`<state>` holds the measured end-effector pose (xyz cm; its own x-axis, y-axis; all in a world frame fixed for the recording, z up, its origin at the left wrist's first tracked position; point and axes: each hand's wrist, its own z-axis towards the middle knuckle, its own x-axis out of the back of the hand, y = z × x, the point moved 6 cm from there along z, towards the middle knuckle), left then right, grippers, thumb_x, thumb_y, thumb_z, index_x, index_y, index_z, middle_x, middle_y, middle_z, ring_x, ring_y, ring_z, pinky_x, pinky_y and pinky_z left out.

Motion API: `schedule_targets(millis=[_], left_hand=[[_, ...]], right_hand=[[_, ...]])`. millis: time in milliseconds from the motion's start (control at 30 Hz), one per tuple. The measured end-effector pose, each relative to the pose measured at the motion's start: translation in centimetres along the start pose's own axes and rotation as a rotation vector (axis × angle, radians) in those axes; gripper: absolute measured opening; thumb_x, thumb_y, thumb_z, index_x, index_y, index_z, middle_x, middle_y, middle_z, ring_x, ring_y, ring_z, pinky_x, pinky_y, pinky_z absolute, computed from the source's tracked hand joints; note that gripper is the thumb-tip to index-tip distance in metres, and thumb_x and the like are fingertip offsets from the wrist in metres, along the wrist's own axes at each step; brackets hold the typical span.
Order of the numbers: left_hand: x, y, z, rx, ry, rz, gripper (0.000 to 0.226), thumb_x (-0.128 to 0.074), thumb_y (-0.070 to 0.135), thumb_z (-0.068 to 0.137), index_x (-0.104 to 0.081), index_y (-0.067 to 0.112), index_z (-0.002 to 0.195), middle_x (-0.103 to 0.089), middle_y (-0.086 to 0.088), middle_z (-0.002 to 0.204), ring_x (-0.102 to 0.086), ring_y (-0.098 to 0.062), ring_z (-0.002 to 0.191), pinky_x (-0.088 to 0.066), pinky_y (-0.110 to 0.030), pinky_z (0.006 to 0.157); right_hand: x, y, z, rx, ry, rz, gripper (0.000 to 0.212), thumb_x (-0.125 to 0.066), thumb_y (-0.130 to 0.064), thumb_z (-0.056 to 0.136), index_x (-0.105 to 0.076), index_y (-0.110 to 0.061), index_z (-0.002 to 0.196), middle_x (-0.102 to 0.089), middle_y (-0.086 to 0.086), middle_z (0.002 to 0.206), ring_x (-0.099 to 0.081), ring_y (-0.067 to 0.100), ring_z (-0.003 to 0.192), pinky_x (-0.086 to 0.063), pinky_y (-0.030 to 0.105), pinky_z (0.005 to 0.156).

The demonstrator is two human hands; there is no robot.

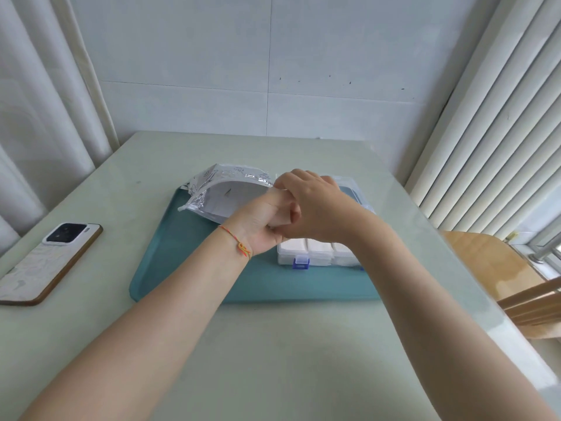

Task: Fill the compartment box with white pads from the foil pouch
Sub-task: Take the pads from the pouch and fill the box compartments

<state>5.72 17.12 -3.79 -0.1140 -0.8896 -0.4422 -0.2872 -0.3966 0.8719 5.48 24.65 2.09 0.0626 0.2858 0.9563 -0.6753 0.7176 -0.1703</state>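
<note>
A crinkled foil pouch [224,192] lies at the back left of a teal tray [194,268], its mouth gaping toward the right. To its right stands a clear compartment box [315,259] with blue latches; white pads [318,247] fill its front row and its lid [353,189] stands open behind. My left hand [261,226], with a red string on the wrist, is curled at the pouch's mouth, thumb against the rim. My right hand [315,205] lies over the left hand's fingers and the box, fingers curled down. What they hold is hidden.
A phone [51,259] lies face down on the pale green table [273,344], left of the tray. A wooden chair [498,268] stands at the table's right edge. Curtains hang on the left, blinds on the right, and a wall stands behind.
</note>
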Motion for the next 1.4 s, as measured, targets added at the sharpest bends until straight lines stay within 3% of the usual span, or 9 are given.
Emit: schedule_targets(millis=[133, 267, 500, 633, 933, 1067, 1200, 1300, 1400], left_hand=[[-2.6, -0.1, 0.3, 0.01, -0.108, 0.076, 0.012, -0.056, 0.01, 0.092, -0.063, 0.02, 0.096, -0.066, 0.002, 0.083, -0.065, -0.01, 0.077, -0.05, -0.028, 0.077], [-3.6, -0.7, 1.4, 0.033, -0.079, 0.142, 0.029, -0.063, 0.012, 0.085, -0.055, 0.018, 0.112, -0.054, -0.009, 0.106, -0.058, -0.02, 0.093, -0.053, -0.027, 0.069], [-5.0, -1.1, 2.4, 0.027, -0.012, 0.209, 0.013, -0.067, 0.01, 0.085, -0.062, 0.022, 0.083, -0.062, 0.008, 0.07, -0.059, -0.005, 0.058, -0.044, -0.02, 0.053], [-5.6, -0.9, 2.9, -0.043, 0.011, 0.185, 0.014, -0.064, 0.01, 0.089, -0.063, 0.023, 0.086, -0.064, 0.005, 0.068, -0.059, -0.012, 0.062, -0.045, -0.021, 0.051], [-6.8, -1.4, 2.9, -0.047, -0.162, 0.417, 0.018, -0.072, 0.009, 0.081, -0.065, 0.021, 0.092, -0.053, 0.003, 0.068, -0.051, -0.01, 0.062, -0.03, -0.019, 0.046], [-7.4, -2.1, 3.1, -0.008, -0.223, 0.394, 0.019, -0.069, 0.008, 0.08, -0.07, 0.026, 0.086, -0.056, 0.0, 0.074, -0.053, -0.013, 0.068, -0.033, -0.021, 0.049], [-7.8, -2.6, 3.4, 0.005, -0.22, 0.416, 0.011, -0.064, 0.009, 0.085, -0.066, 0.019, 0.089, -0.049, 0.002, 0.066, -0.044, -0.011, 0.061, -0.021, -0.022, 0.049], [-8.3, -2.5, 3.4, 0.011, -0.212, 0.506, 0.018, -0.067, 0.012, 0.085, -0.065, 0.015, 0.102, -0.061, 0.001, 0.078, -0.057, -0.013, 0.071, -0.036, -0.02, 0.05], [-7.5, -2.3, 3.6, -0.011, -0.067, 0.605, 0.034, -0.067, 0.019, 0.076, -0.062, 0.012, 0.109, -0.064, -0.005, 0.092, -0.064, -0.014, 0.082, -0.054, -0.027, 0.059]], right_hand=[[0.8, 2.4, -1.3, -0.024, -0.018, 0.058, 0.068, -0.074, -0.049, 0.074, -0.045, -0.028, 0.132, -0.05, -0.006, 0.119, -0.045, 0.015, 0.112, -0.031, 0.036, 0.1], [1.6, 3.9, -2.6, -0.047, -0.137, 0.287, 0.07, -0.081, -0.041, 0.074, -0.045, -0.035, 0.134, -0.05, -0.01, 0.125, -0.05, 0.01, 0.111, -0.042, 0.029, 0.095], [2.9, 6.1, -3.7, -0.099, -0.198, 0.309, 0.066, -0.058, -0.014, 0.086, -0.036, -0.035, 0.145, -0.043, -0.014, 0.142, -0.046, 0.008, 0.123, -0.037, 0.02, 0.093], [3.3, 6.7, -3.4, -0.119, -0.181, 0.287, 0.057, -0.055, -0.015, 0.086, -0.046, -0.032, 0.14, -0.049, -0.009, 0.136, -0.047, 0.011, 0.122, -0.039, 0.027, 0.098], [4.8, 9.0, -4.0, -0.126, -0.111, 0.397, 0.027, -0.057, -0.016, 0.094, -0.064, -0.027, 0.118, -0.064, -0.014, 0.118, -0.058, 0.001, 0.113, -0.043, 0.016, 0.093], [4.4, 9.1, -4.0, -0.118, -0.12, 0.396, 0.009, -0.062, -0.027, 0.093, -0.069, -0.024, 0.099, -0.07, -0.014, 0.102, -0.064, 0.003, 0.102, -0.051, 0.027, 0.092], [4.5, 9.4, -4.4, -0.164, -0.16, 0.36, 0.012, -0.06, -0.024, 0.094, -0.068, -0.021, 0.102, -0.071, -0.006, 0.102, -0.066, 0.011, 0.094, -0.052, 0.032, 0.088], [5.1, 10.0, -4.6, -0.189, -0.129, 0.347, 0.011, -0.061, -0.026, 0.093, -0.069, -0.019, 0.099, -0.073, -0.003, 0.095, -0.066, 0.014, 0.094, -0.051, 0.03, 0.087], [5.9, 11.9, -4.9, -0.258, -0.052, 0.324, 0.007, -0.064, -0.019, 0.091, -0.07, -0.018, 0.092, -0.066, -0.009, 0.075, -0.061, 0.008, 0.07, -0.047, 0.022, 0.068]])
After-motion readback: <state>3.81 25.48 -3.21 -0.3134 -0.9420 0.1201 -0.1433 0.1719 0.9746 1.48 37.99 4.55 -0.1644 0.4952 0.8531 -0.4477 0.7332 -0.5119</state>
